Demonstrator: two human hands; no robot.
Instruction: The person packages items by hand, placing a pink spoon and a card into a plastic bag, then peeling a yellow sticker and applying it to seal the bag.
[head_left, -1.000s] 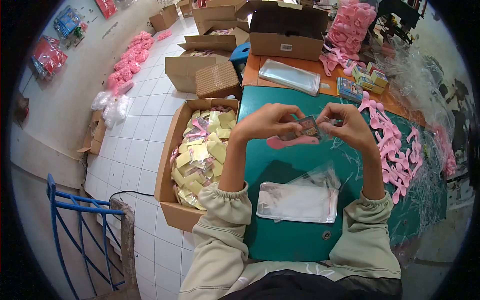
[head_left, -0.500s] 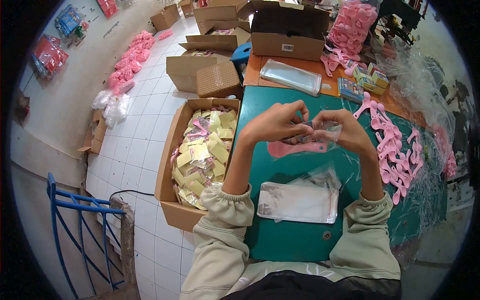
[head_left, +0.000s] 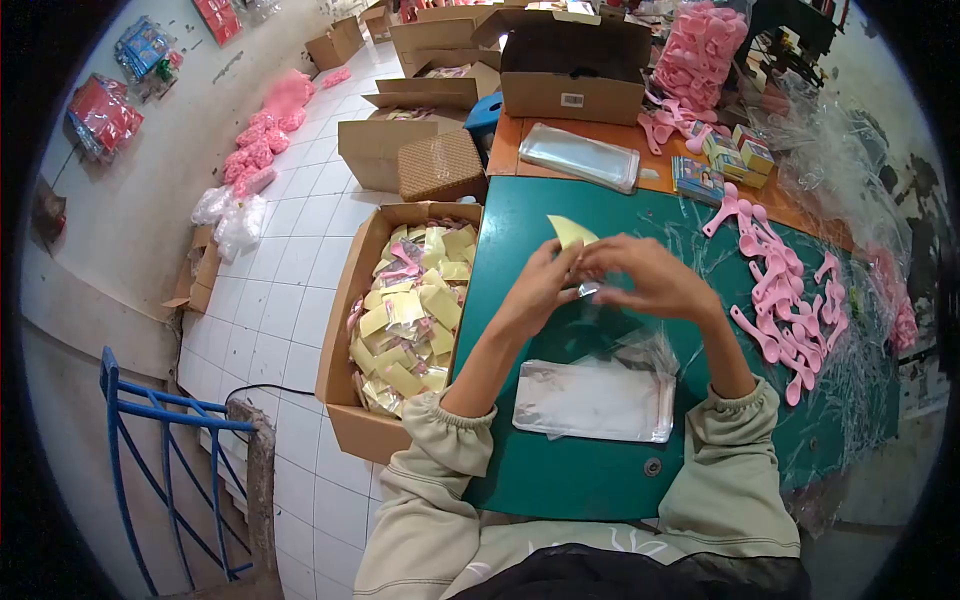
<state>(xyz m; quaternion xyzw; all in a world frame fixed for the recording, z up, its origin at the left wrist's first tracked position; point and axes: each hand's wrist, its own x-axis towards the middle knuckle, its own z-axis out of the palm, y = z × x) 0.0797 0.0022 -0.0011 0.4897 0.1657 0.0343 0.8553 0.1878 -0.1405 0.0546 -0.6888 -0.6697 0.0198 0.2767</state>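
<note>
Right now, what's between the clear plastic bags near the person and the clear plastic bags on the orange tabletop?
In the head view: the left hand, the right hand and a pale yellow flat piece held there, above the green tabletop.

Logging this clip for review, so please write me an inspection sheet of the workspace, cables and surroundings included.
Surface: green table, with bags stacked near the person.
Job's things: yellow card at the hands; pink spoons on the right; box of packets on the left.
Clutter: loose film along the right side.
Left grip: appears closed on the card.
Right grip: fingertips by the card; contact unclear.
Cables: one black cable on the floor.
Surroundings: tiled floor, cartons.
</note>
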